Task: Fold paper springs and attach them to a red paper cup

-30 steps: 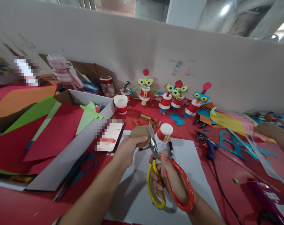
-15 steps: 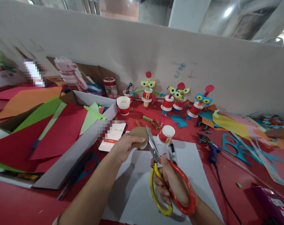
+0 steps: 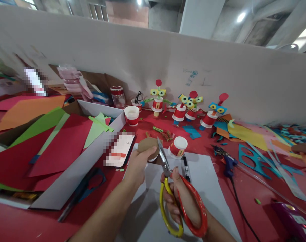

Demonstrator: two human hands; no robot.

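Observation:
My left hand (image 3: 140, 163) pinches a round piece of brown cardboard (image 3: 146, 146), its thumb lying on top. A bit of something white shows beneath the cardboard. In my right hand (image 3: 175, 198) is a pair of scissors (image 3: 164, 159) with one yellow and one red handle loop. The blades point up and away, their tips against the right edge of the cardboard. Just right of the blades a red and white paper cup (image 3: 178, 147) stands upside down. A black marker (image 3: 186, 168) lies beside it on the white sheet (image 3: 202, 173).
Several paper-cup figures (image 3: 157, 104) stand along the wall. Left are a box of coloured paper (image 3: 77, 168), a phone (image 3: 120, 149) and stacked cups (image 3: 131, 116). A glue gun (image 3: 228, 164) with its cord and blue paper scraps (image 3: 254, 159) lie right. Another person's hand (image 3: 304, 148) shows at the right edge.
The view has shifted slightly. My left hand still holds the cardboard and my right the scissors, the blade tips staying at its right edge.

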